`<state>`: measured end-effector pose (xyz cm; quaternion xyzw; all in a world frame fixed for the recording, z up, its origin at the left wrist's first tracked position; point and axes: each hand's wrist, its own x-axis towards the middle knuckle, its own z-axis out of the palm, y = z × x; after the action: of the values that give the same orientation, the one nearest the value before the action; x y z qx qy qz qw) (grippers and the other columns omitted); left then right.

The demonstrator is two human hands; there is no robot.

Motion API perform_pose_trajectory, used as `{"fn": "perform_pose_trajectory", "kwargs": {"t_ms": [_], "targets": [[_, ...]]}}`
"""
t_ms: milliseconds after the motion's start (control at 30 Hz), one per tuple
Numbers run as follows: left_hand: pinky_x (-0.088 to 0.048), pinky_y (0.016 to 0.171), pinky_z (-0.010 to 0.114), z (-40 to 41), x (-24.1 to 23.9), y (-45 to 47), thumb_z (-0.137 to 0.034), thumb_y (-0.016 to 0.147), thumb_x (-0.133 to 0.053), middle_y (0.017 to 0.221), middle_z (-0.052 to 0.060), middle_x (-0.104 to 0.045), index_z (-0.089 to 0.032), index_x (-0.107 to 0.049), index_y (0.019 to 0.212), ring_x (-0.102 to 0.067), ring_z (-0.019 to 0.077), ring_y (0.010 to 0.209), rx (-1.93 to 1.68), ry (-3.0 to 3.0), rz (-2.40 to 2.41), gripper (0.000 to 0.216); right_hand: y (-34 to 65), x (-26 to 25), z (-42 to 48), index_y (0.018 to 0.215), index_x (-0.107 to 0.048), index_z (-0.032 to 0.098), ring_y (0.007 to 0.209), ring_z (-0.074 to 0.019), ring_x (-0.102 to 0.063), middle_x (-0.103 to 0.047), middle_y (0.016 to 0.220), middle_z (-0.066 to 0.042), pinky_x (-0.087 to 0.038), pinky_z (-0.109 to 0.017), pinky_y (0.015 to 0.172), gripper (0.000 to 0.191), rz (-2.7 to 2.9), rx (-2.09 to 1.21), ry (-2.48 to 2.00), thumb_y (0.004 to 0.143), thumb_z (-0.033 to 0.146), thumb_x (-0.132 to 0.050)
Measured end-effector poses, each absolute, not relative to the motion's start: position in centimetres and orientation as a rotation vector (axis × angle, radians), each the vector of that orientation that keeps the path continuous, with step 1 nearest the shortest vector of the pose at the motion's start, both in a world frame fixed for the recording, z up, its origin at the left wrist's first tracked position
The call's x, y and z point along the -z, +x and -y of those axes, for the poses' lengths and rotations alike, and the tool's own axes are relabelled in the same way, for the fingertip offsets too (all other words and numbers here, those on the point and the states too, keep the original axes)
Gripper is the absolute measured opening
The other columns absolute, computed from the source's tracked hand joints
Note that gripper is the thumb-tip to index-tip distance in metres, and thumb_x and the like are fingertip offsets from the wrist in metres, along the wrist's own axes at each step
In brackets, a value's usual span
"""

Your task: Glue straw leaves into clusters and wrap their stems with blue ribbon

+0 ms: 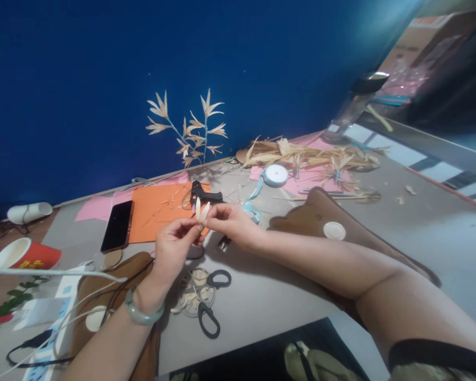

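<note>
My left hand and my right hand meet above the grey table, both pinching a small pale leaf piece whose thin blades point up. A jade bangle sits on my left wrist. Just behind the leaf piece lies a black glue gun on an orange sheet. Black-handled scissors lie on the table below my hands, beside a round dish of cut scraps.
A black phone lies left of the orange sheet. A dried-leaf branch stands against the blue wall. A heap of straw leaves, a ribbon roll, pink paper, a red paper cup, a power strip with cables and a brown cushion surround the hands.
</note>
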<state>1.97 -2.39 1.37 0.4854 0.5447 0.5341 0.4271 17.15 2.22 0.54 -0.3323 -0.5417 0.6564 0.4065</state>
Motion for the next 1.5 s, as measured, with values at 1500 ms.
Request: {"fn": "perform_pose_trajectory", "kwargs": {"t_ms": [1500], "targets": [[-0.046, 0.044, 0.018, 3.03, -2.0, 2.51, -0.032, 0.074, -0.068, 0.048, -0.002, -0.06, -0.013, -0.063, 0.077, -0.055, 0.009, 0.043, -1.293, 1.298, -1.41, 0.02, 17.03, -0.75, -2.18, 0.065, -0.055, 0.016, 0.05, -0.0062, -0.038, -0.051, 0.055, 0.005, -0.025, -0.022, 0.048, 0.03, 1.346, -1.648, -0.915, 0.069, 0.041, -0.072]]}}
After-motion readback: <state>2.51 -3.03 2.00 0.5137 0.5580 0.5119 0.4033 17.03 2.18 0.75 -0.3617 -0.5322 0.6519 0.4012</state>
